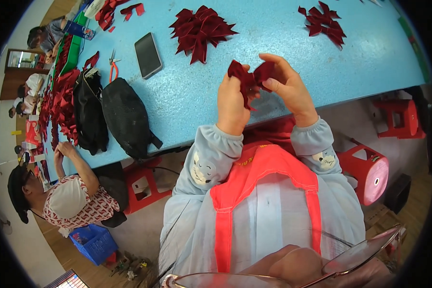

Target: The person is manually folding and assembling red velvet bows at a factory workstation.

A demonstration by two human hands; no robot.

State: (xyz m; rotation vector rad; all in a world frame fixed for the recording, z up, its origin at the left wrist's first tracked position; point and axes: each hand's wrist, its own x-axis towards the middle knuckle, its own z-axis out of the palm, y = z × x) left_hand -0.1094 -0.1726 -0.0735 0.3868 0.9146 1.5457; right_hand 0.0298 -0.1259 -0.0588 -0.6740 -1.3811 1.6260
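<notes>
One dark red velvet bow in work, above the near edge of one blue table; taken as the clock centre. Two hands on it. Left hand: thumb and fingers closed on the bow's left side, fingertips partly hidden. Right hand: thumb and fingers pinching the right loop.

Two heaps of like bows: larger heap between 10 and 11 o'clock, smaller heap at 2; overlap too close for a count.

One phone between 9 and 10. One pair of pliers, orange-handled, at 9. Two black bags, side by side between 8 and 9: nearer bag, farther bag.

Three red stools in clear sight: one at 4, one between 3 and 4, one between 7 and 8. One co-worker close by at 8, bare forearms raised to the table edge.
</notes>
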